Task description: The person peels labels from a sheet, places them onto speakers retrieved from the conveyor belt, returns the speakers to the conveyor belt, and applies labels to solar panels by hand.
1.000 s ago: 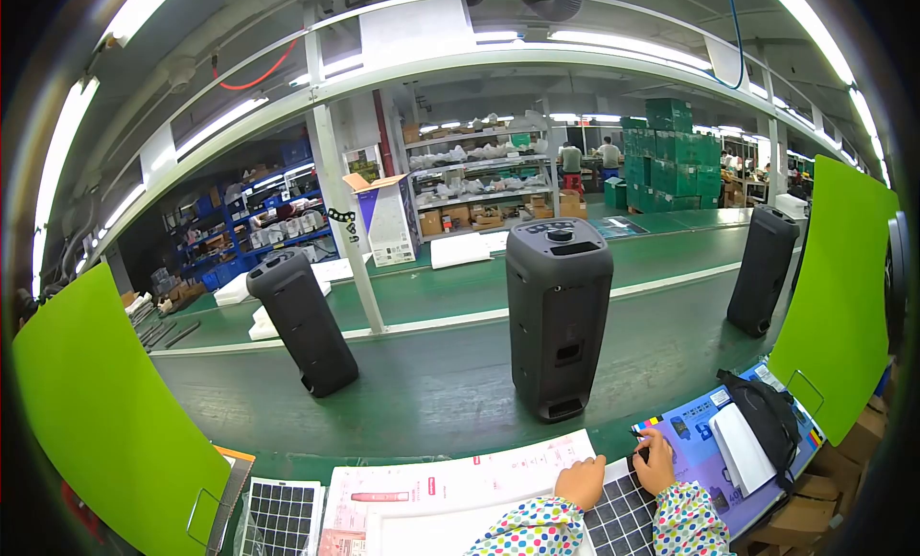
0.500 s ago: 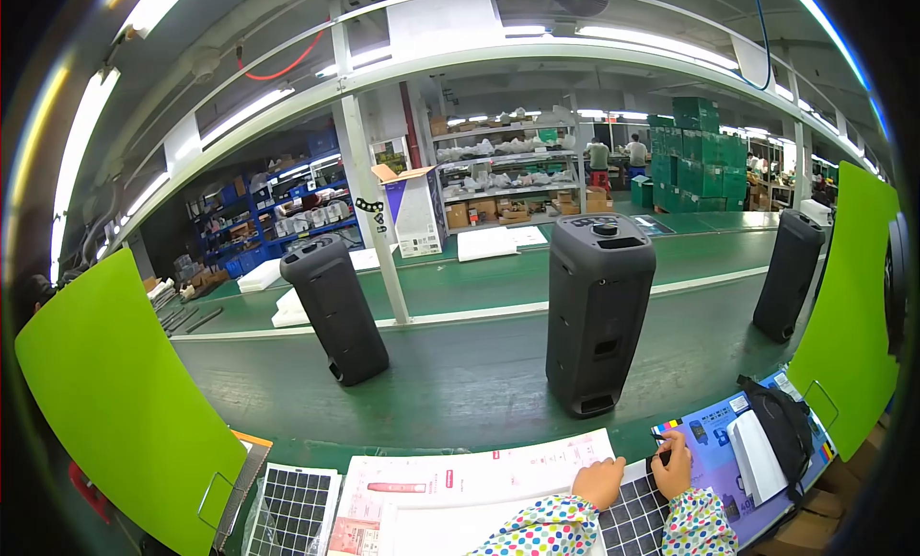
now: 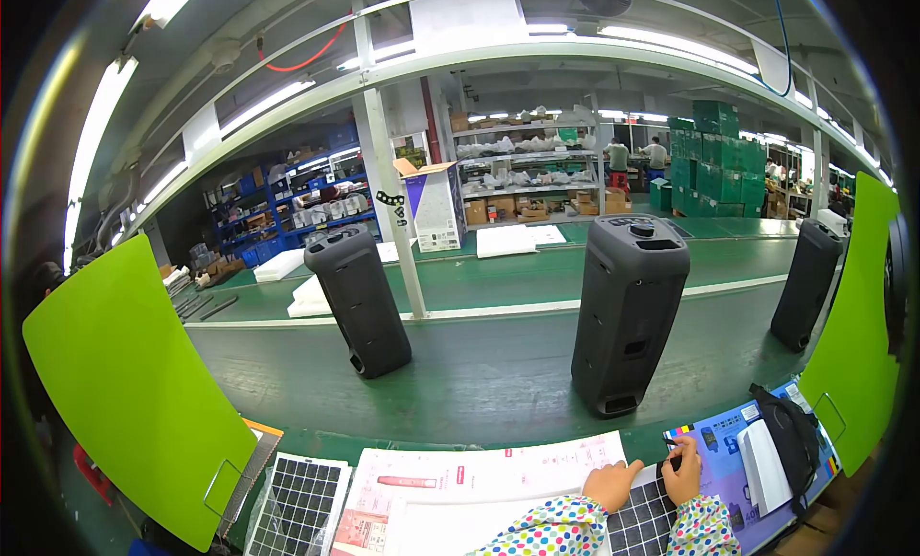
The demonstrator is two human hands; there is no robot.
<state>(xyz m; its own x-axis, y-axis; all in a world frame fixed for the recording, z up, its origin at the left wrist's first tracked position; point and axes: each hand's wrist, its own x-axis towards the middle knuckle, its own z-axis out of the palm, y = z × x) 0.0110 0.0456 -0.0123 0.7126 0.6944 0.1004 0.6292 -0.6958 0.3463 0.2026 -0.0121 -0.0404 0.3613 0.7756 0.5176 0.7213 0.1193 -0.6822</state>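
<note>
My left hand (image 3: 611,485) rests at the upper left edge of a sheet of black square labels (image 3: 640,523), fingers bent onto it. Just right of it, my right hand (image 3: 682,474) pinches a small black piece (image 3: 676,463), possibly a label; the fingers partly cover it. Under and left of my left hand lies pink-and-white printed paper (image 3: 460,474). A second black label sheet (image 3: 295,503) lies farther left. Beyond my hands, a tall black speaker (image 3: 628,316) stands upright on the green conveyor belt (image 3: 489,364).
Two more black speakers, one at left (image 3: 359,302) and one at right (image 3: 807,286), stand on the belt. Green panels flank me at left (image 3: 134,393) and right (image 3: 853,335). A black pouch (image 3: 791,441) lies on a blue printed box (image 3: 724,470). A white post (image 3: 393,211) rises behind.
The whole view has shifted, so the speakers and background appear farther right. My hands keep nearly the same pose by the label sheet, and the right still pinches the small black piece.
</note>
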